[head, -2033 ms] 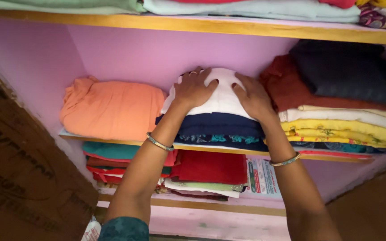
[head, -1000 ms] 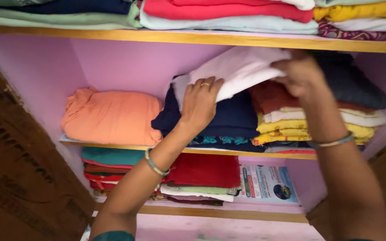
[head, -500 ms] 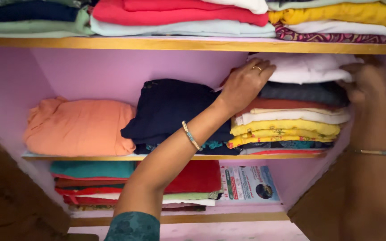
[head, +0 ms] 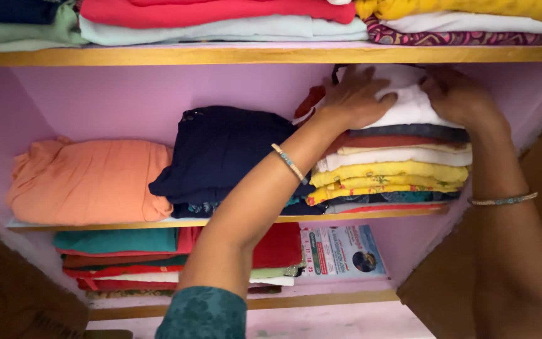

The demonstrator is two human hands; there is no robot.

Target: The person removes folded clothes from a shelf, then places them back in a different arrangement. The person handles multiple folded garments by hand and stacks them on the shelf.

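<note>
A folded white garment (head: 409,103) lies on top of the right-hand stack of folded clothes (head: 390,172) on the middle shelf of a pink wardrobe. My left hand (head: 356,97) rests flat on its left part, fingers spread. My right hand (head: 459,97) presses on its right part, just under the shelf above. Both wrists wear thin bangles. A dark navy folded garment (head: 221,154) now tops the middle stack, to the left of my left forearm.
An orange folded bundle (head: 89,182) lies at the shelf's left. The wooden upper shelf edge (head: 158,56) carries more folded clothes. Below, red and teal clothes (head: 120,248) are stacked beside a printed calendar sheet (head: 343,251). A brown wardrobe door (head: 7,295) stands at lower left.
Both hands lifted the white garment off the navy middle stack, carried it right and set it on top of the right stack, where they now press it down.
</note>
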